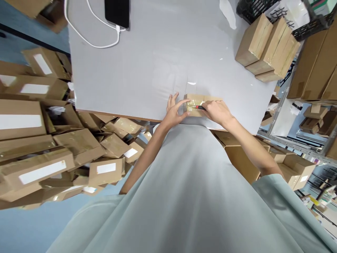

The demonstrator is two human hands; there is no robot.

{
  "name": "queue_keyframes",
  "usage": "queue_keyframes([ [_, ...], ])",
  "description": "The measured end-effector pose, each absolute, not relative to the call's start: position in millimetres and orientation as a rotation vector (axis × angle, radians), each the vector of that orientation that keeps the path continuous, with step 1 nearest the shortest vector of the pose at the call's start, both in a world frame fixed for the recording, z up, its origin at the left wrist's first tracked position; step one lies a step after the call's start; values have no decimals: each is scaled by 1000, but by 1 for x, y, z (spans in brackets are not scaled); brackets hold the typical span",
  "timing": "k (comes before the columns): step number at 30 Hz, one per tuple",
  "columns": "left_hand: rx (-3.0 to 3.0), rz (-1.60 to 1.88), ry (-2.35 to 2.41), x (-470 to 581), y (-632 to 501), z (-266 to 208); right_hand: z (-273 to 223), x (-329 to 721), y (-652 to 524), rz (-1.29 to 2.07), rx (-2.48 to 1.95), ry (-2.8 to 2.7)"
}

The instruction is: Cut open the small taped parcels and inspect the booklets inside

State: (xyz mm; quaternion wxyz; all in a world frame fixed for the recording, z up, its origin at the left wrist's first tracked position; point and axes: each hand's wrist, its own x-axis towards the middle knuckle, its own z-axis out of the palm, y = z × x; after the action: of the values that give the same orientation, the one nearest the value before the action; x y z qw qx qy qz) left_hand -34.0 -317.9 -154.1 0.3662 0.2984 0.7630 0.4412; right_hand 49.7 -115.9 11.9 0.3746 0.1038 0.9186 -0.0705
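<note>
Pale-green cloth shirt (195, 182) nearest, you're apparently slitting the small brown taped cardboard box (196, 113) by your edge of the smooth grey tabletop (147, 70), right hand (217, 111) gripping a slim red-and-black tool (200, 107), spread left hand (173, 113) bracing its left end, next stroke needing fingers clear.

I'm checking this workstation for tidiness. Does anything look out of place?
Yes: to the left of the table, cardboard boxes lie jumbled at odd angles, unlike the row of boxes on it. A white scrap also lies loose near the black crate.
</note>
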Motion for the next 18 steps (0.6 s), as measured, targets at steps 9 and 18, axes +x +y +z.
queue_keyframes([
  [9,743,1157,1942,-31,-320,-161,8,28,-125,-155,273,2298],
  [18,748,1135,1962,-30,-322,-168,1,55,-103,-129,436,2303],
])
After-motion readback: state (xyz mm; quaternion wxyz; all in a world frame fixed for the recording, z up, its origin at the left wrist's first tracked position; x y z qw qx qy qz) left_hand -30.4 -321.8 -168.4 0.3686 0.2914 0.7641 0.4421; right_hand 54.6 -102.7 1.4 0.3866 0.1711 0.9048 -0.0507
